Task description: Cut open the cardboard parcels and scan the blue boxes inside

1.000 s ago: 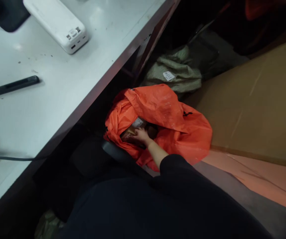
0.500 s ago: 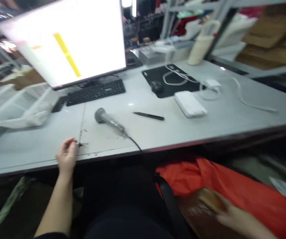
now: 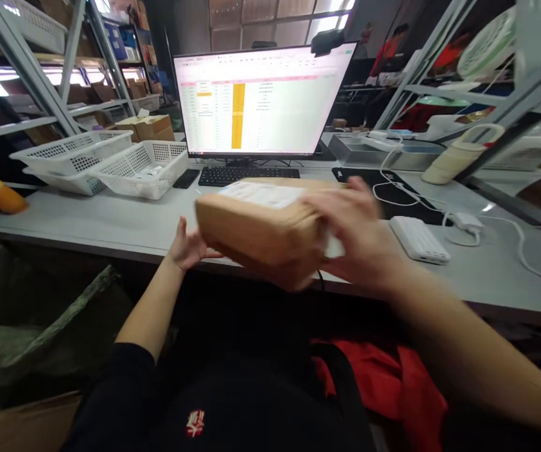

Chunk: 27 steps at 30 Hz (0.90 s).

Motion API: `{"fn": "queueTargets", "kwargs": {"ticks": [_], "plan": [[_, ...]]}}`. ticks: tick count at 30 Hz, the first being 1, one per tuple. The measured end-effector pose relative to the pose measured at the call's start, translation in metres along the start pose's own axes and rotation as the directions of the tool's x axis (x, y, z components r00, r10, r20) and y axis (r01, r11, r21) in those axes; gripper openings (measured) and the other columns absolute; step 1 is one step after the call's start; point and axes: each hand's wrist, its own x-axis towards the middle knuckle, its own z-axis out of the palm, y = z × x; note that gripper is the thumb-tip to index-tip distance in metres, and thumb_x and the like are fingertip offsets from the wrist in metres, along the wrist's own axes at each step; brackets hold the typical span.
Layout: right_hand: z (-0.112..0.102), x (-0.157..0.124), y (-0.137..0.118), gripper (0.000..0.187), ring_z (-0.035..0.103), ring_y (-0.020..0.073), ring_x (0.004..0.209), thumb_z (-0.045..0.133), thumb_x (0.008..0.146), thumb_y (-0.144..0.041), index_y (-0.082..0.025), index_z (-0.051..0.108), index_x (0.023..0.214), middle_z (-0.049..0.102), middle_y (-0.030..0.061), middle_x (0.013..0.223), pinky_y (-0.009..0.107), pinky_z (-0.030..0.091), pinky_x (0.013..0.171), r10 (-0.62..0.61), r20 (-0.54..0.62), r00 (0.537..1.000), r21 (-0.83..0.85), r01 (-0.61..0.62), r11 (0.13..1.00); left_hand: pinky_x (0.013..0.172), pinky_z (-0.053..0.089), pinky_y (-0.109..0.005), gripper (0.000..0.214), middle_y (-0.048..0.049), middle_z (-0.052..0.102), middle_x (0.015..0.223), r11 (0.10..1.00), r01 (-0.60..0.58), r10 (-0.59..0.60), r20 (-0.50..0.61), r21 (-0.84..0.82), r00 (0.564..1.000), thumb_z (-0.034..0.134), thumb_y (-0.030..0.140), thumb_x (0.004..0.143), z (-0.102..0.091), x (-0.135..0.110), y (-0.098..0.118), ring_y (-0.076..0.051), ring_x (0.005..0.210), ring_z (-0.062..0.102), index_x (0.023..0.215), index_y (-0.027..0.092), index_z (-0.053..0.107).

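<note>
A brown cardboard parcel (image 3: pixel 256 235) with a white label on top is held in the air over the front edge of the grey desk (image 3: pixel 86 220). My right hand (image 3: pixel 359 235) grips its right end, fingers wrapped over the top, blurred by motion. My left hand (image 3: pixel 188 248) touches the parcel's left end from below, fingers spread. An orange bag (image 3: pixel 383 383) lies under the desk by my right arm.
A lit monitor (image 3: pixel 261 100) and black keyboard (image 3: pixel 249 174) stand behind the parcel. White mesh baskets (image 3: pixel 110 160) sit at the left, a white power bank (image 3: pixel 418 238) and cables at the right. Metal shelving flanks both sides. Green sacks (image 3: pixel 29 326) lie at the lower left.
My right hand has lifted the parcel out of the orange bag up to desk height. My left hand moved from the desk edge to the parcel. The view swung up from the floor.
</note>
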Motion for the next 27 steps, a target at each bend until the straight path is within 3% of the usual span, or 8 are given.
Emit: {"fn": "queueTargets", "kwargs": {"ticks": [3, 7, 10, 12, 14, 18, 23, 27], "plan": [[0.059, 0.035, -0.009, 0.064, 0.041, 0.0256, 0.157, 0.054, 0.104, -0.019, -0.043, 0.042, 0.162, 0.054, -0.0019, 0.164, 0.067, 0.017, 0.136, -0.216, 0.08, 0.973, -0.066, 0.221, 0.973, 0.105, 0.057, -0.066, 0.094, -0.0179, 0.073, 0.135, 0.986, 0.039, -0.039, 0.006, -0.161, 0.999, 0.066, 0.089, 0.078, -0.03, -0.01, 0.021, -0.048, 0.134, 0.062, 0.14, 0.018, 0.065], [0.112, 0.055, 0.02, 0.081, 0.025, 0.0404, 0.164, 0.07, 0.094, -0.025, -0.024, 0.038, 0.168, 0.032, 0.0162, 0.176, 0.071, 0.02, 0.132, 0.25, 0.164, 0.954, -0.141, -0.228, 0.963, 0.118, 0.051, -0.056, 0.079, -0.0131, 0.072, 0.138, 0.991, -0.118, 0.106, -0.163, -0.063, 0.981, 0.084, 0.056, 0.072, -0.052, -0.023, 0.032, -0.043, 0.141, 0.059, 0.14, 0.019, 0.066], [0.123, 0.059, 0.054, 0.104, 0.057, 0.044, 0.141, 0.077, 0.087, -0.036, -0.011, 0.022, 0.172, 0.052, 0.0286, 0.159, 0.063, 0.051, 0.114, 0.697, 0.394, 0.599, -0.018, -0.753, 0.658, 0.124, 0.045, -0.049, 0.084, -0.01, 0.069, 0.145, 0.957, -0.289, 0.284, -0.265, 0.02, 0.922, 0.083, 0.047, 0.07, -0.052, -0.02, 0.031, -0.039, 0.146, 0.055, 0.147, 0.02, 0.061], [0.122, 0.06, 0.068, 0.093, 0.076, 0.033, 0.106, 0.071, 0.091, -0.038, -0.016, 0.028, 0.17, 0.07, 0.0214, 0.137, 0.047, 0.065, 0.086, 0.709, 0.614, 0.348, 0.114, -0.927, 0.357, 0.125, 0.044, -0.048, 0.083, -0.0105, 0.069, 0.145, 0.949, -0.314, 0.311, -0.279, 0.035, 0.909, 0.081, 0.047, 0.072, -0.052, -0.015, 0.03, -0.039, 0.148, 0.054, 0.148, 0.019, 0.061], [0.114, 0.063, 0.073, 0.07, 0.073, 0.0214, 0.076, 0.067, 0.09, -0.034, -0.02, 0.047, 0.155, 0.075, 0.0145, 0.124, 0.031, 0.06, 0.059, 0.64, 0.715, 0.281, 0.232, -0.959, 0.163, 0.126, 0.042, -0.047, 0.081, -0.0106, 0.068, 0.148, 0.951, -0.305, 0.304, -0.263, 0.038, 0.916, 0.079, 0.048, 0.075, -0.054, -0.011, 0.03, -0.039, 0.149, 0.052, 0.148, 0.019, 0.061], [0.076, 0.081, 0.05, 0.043, 0.066, 0.0145, 0.066, 0.07, 0.089, -0.038, -0.022, 0.06, 0.128, 0.075, 0.0125, 0.125, 0.025, 0.054, 0.051, 0.589, 0.664, 0.461, 0.438, -0.878, 0.193, 0.126, 0.042, -0.046, 0.078, -0.009, 0.063, 0.154, 0.97, -0.236, 0.241, -0.232, 0.052, 0.942, 0.076, 0.05, 0.081, -0.059, -0.007, 0.033, -0.038, 0.152, 0.049, 0.151, 0.02, 0.059], [0.038, 0.12, -0.007, 0.078, 0.069, 0.0204, 0.07, 0.07, 0.091, -0.05, -0.026, 0.044, 0.161, 0.077, 0.0091, 0.117, 0.036, 0.063, 0.058, 0.316, 0.591, 0.742, 0.557, -0.659, 0.505, 0.12, 0.047, -0.041, 0.087, -0.0099, 0.065, 0.152, 0.968, -0.233, 0.248, -0.26, 0.088, 0.933, 0.078, 0.051, 0.076, -0.052, -0.005, 0.042, -0.036, 0.149, 0.053, 0.154, 0.017, 0.057], [0.037, 0.14, -0.034, 0.087, 0.075, 0.0235, 0.086, 0.066, 0.096, -0.046, -0.028, 0.03, 0.172, 0.076, 0.0064, 0.121, 0.041, 0.067, 0.08, 0.134, 0.471, 0.872, 0.539, -0.405, 0.739, 0.118, 0.05, -0.039, 0.092, -0.011, 0.063, 0.154, 0.964, -0.233, 0.259, -0.262, 0.126, 0.93, 0.078, 0.051, 0.075, -0.042, -0.009, 0.047, -0.035, 0.147, 0.056, 0.155, 0.016, 0.054]]}}
